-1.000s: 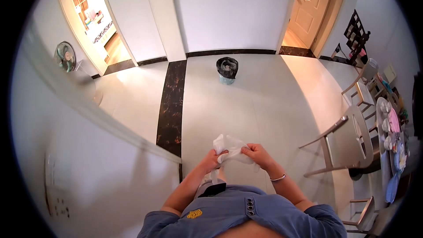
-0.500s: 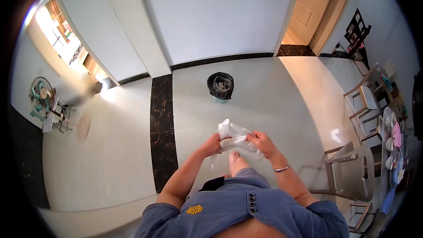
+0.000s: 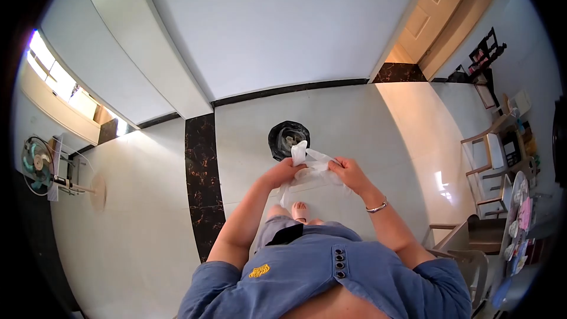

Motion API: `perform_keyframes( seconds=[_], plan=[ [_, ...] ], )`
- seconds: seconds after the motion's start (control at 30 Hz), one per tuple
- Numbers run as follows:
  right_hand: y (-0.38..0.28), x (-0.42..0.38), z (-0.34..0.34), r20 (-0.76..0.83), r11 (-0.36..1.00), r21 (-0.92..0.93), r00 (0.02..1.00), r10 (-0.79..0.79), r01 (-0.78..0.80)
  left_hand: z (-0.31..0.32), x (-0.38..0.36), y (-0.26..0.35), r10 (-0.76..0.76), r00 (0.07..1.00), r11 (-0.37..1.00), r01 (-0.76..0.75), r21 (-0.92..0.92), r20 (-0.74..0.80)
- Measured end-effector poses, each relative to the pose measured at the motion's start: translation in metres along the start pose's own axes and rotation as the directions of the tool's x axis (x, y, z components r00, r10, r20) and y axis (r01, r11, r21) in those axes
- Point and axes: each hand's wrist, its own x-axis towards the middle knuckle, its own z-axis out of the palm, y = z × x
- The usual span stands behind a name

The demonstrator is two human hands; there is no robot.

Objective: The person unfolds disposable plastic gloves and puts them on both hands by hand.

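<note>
I hold a crumpled white plastic bag [image 3: 311,168] in front of me with both hands. My left hand [image 3: 284,172] grips its left side and my right hand [image 3: 349,175] pinches its right side; a silver bracelet sits on the right wrist. Just beyond the bag stands a small bin lined with a black bag [image 3: 284,137], with rubbish inside, on the pale tiled floor. My bare foot [image 3: 300,211] shows below the bag.
A dark marble strip [image 3: 201,177] runs across the floor at left. A standing fan [image 3: 44,168] is at far left. Chairs [image 3: 487,156] and a table with dishes [image 3: 520,218] crowd the right edge. A white wall and a door [image 3: 431,18] lie ahead.
I have walked forward: the bin is now much closer, right behind the bag. My hands keep hold of the bag and have risen slightly in view.
</note>
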Motion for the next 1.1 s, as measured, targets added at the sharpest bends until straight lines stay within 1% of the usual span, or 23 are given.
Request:
perform_keyframes(
  seconds=[0.03,0.07,0.13,0.27,0.33,0.37,0.43,0.47,0.53,0.57,0.6,0.67,0.7,0.77,0.8,0.87,0.9,0.97,1.0,1.07,1.1],
  plan=[
    [-0.003,0.014,-0.001,-0.007,0.999,-0.045,1.000,-0.024,0.024,-0.010,0.013,0.000,0.000,1.000,1.000,0.000,0.030,0.000],
    [-0.006,0.026,-0.002,-0.001,0.999,-0.047,1.000,-0.015,0.015,-0.018,0.025,-0.001,-0.007,1.000,1.000,0.007,0.021,0.000],
    [-0.012,0.047,-0.004,-0.007,0.988,-0.149,0.999,-0.043,0.041,-0.032,0.045,0.003,-0.001,1.000,0.987,0.005,0.158,-0.026],
    [-0.010,0.091,-0.004,-0.086,0.985,-0.170,0.996,-0.020,0.005,-0.064,0.088,0.012,-0.056,0.998,0.978,0.053,0.199,0.007],
    [-0.015,0.112,-0.005,-0.139,0.966,-0.260,0.989,-0.048,0.010,-0.086,0.115,0.012,-0.008,0.999,0.990,0.002,0.142,0.046],
    [-0.018,0.121,-0.005,-0.165,0.967,-0.254,0.986,-0.035,-0.008,-0.097,0.128,0.014,-0.011,0.997,0.989,0.000,0.151,0.074],
    [-0.020,0.134,-0.004,-0.231,0.976,-0.210,0.973,0.011,-0.061,-0.115,0.150,0.017,-0.061,0.989,0.998,0.058,0.030,0.137],
    [-0.026,0.141,-0.005,-0.247,0.975,-0.208,0.969,0.022,-0.075,-0.122,0.162,0.019,-0.062,0.986,0.998,0.058,0.033,0.156],
    [-0.031,0.153,-0.003,-0.276,0.981,-0.162,0.960,0.056,-0.104,-0.134,0.183,0.012,-0.029,0.975,0.999,0.035,-0.026,0.219],
    [-0.031,0.158,-0.001,-0.289,0.981,-0.153,0.955,0.073,-0.121,-0.137,0.195,0.006,-0.006,0.976,1.000,0.004,0.013,0.217],
    [-0.037,0.161,0.001,-0.306,0.983,-0.140,0.949,0.072,-0.120,-0.139,0.197,0.011,-0.017,0.971,1.000,0.013,0.019,0.237],
    [-0.041,0.169,0.007,-0.341,0.985,-0.113,0.936,0.085,-0.130,-0.145,0.201,0.025,-0.082,0.959,0.995,0.095,-0.036,0.272],
    [-0.042,0.172,0.009,-0.340,0.987,-0.069,0.934,0.111,-0.142,-0.147,0.204,0.028,-0.090,0.953,0.994,0.102,-0.025,0.289],
    [-0.040,0.176,0.012,-0.350,0.987,-0.012,0.925,0.145,-0.160,-0.151,0.207,0.033,-0.135,0.898,0.988,0.154,-0.011,0.418],
    [-0.035,0.179,0.012,-0.357,0.988,-0.023,0.925,0.134,-0.152,-0.152,0.205,0.040,-0.143,0.891,0.987,0.159,0.000,0.430],
    [-0.033,0.182,0.013,-0.371,0.988,-0.029,0.920,0.128,-0.149,-0.153,0.198,0.058,-0.209,0.852,0.977,0.205,0.061,0.480],
    [-0.034,0.184,0.012,-0.381,0.989,-0.018,0.916,0.130,-0.148,-0.154,0.198,0.062,-0.212,0.847,0.976,0.205,0.068,0.487],
    [-0.036,0.185,0.009,-0.392,0.989,-0.009,0.910,0.135,-0.151,-0.153,0.198,0.066,-0.114,0.830,0.992,0.123,0.021,0.546],
    [-0.038,0.186,0.007,-0.396,0.991,0.008,0.909,0.128,-0.136,-0.151,0.199,0.065,-0.115,0.828,0.992,0.124,0.020,0.549],
    [-0.039,0.184,0.003,-0.397,0.993,0.024,0.910,0.119,-0.119,-0.145,0.205,0.058,-0.113,0.793,0.986,0.163,-0.030,0.599],
    [-0.041,0.183,0.002,-0.386,0.992,0.039,0.914,0.123,-0.117,-0.144,0.206,0.059,-0.114,0.794,0.986,0.162,-0.028,0.597]
  ],
)
